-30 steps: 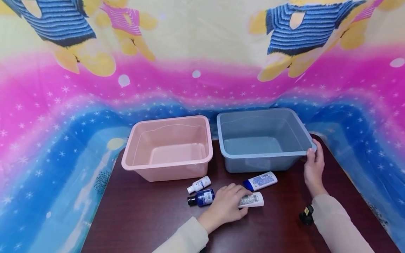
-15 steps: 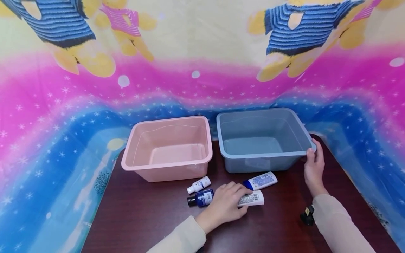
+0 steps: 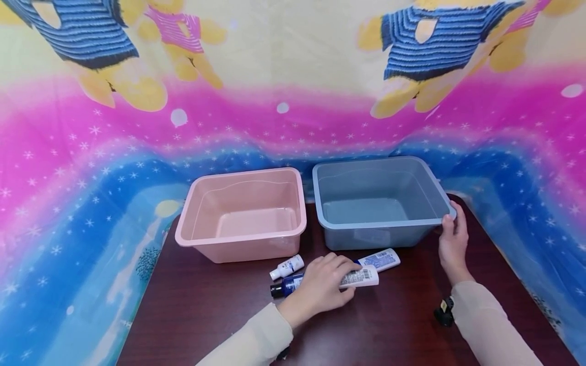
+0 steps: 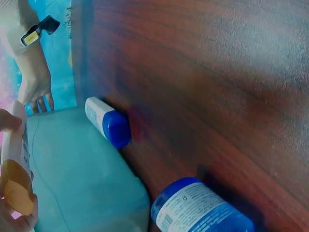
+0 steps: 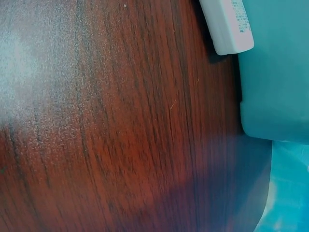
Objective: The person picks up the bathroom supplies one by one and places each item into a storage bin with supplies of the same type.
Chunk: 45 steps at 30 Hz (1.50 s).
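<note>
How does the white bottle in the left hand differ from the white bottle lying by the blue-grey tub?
The held bottle is in the left hand, while the lying bottle rests on the table. The held bottle has a golden cap; the lying bottle has a blue cap. The held bottle's visible print looks grey, the lying bottle's mostly blue. Both have white bodies.
</note>
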### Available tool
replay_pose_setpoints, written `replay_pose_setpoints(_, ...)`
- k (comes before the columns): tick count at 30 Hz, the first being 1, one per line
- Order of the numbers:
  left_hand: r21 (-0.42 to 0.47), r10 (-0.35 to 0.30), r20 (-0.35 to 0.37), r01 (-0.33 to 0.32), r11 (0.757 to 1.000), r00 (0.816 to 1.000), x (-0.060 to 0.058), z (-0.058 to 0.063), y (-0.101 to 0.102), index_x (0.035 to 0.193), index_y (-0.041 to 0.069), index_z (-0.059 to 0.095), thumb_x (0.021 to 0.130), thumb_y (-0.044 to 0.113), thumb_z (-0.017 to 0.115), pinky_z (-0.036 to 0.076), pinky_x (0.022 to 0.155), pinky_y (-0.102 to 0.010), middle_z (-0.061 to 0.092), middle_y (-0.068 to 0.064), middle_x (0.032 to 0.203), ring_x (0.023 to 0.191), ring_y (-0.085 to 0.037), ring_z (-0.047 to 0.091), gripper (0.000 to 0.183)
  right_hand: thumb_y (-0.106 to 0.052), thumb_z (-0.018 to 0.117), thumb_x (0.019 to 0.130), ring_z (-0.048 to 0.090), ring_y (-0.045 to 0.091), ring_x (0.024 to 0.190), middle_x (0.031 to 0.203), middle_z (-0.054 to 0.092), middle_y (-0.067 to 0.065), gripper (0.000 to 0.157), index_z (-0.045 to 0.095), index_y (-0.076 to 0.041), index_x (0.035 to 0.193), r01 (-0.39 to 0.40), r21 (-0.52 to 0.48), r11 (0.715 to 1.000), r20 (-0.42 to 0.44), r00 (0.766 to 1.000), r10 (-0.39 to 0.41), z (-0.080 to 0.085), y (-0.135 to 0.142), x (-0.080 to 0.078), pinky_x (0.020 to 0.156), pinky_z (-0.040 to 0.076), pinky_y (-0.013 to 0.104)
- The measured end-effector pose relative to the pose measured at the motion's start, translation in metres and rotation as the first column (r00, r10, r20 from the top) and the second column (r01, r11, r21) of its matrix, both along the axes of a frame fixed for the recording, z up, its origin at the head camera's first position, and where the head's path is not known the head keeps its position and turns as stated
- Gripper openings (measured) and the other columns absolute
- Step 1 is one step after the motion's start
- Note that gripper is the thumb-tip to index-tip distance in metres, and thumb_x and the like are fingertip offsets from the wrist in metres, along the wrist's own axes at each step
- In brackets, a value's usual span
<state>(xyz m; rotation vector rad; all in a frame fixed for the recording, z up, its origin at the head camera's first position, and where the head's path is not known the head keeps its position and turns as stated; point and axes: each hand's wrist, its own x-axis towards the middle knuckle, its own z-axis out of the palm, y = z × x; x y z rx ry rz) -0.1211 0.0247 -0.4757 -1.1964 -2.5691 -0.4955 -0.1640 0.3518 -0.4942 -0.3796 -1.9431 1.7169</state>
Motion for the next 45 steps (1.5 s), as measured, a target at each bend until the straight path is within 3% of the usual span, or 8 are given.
replay_pose_setpoints(10,0.031,0.044,-0.015,-0.044,0.999,0.999,-0.004,0.006,-0.005,0.118,0.030,0.060,0.078,0.039,0.067,0.045,0.077,-0.025,0.058,0.014,0.109,0.097,-0.004,0.050,0.043,-0.026,0.043,0.099,0.039,0.019,0.111,0.135,0.039,0.004,0.042,0.038,-0.028,0.141,-0.001,-0.060,0.998,-0.008,1.000,0.001,0.000,0.001,0.002,0.076,0.037,0.013)
replay_pose_setpoints(20,0.061,0.033,-0.071,-0.029,0.998,0.997,-0.012,0.017,-0.012,0.119,0.028,0.060,0.078,0.038,0.067,0.045,0.078,-0.023,0.058,0.014,0.108,0.096,-0.003,0.051,0.042,-0.027,0.044,0.099,0.041,0.014,0.108,0.134,0.040,0.005,0.042,0.038,-0.031,0.140,0.001,-0.049,0.999,-0.003,1.000,-0.001,-0.001,0.001,0.002,0.075,0.037,0.014)
replay_pose_setpoints(31,0.045,0.059,-0.046,-0.057,0.997,0.997,-0.021,0.035,-0.019,0.121,0.030,0.059,0.080,0.039,0.065,0.046,0.079,-0.025,0.058,0.013,0.113,0.098,-0.004,0.050,0.043,-0.027,0.043,0.099,0.041,0.013,0.107,0.133,0.040,0.004,0.042,0.038,-0.031,0.140,0.000,-0.037,0.999,-0.005,1.000,0.000,0.000,0.000,0.001,0.075,0.037,0.015)
replay_pose_setpoints(45,0.147,0.036,0.007,-0.037,0.988,0.999,-0.037,0.051,-0.021,0.119,0.028,0.061,0.077,0.037,0.069,0.046,0.075,-0.021,0.061,0.012,0.113,0.095,-0.005,0.051,0.044,-0.025,0.043,0.099,0.041,0.014,0.107,0.134,0.040,0.005,0.043,0.038,-0.028,0.141,-0.013,-0.046,0.999,-0.033,0.999,0.012,-0.001,-0.001,0.001,0.078,0.038,0.019)
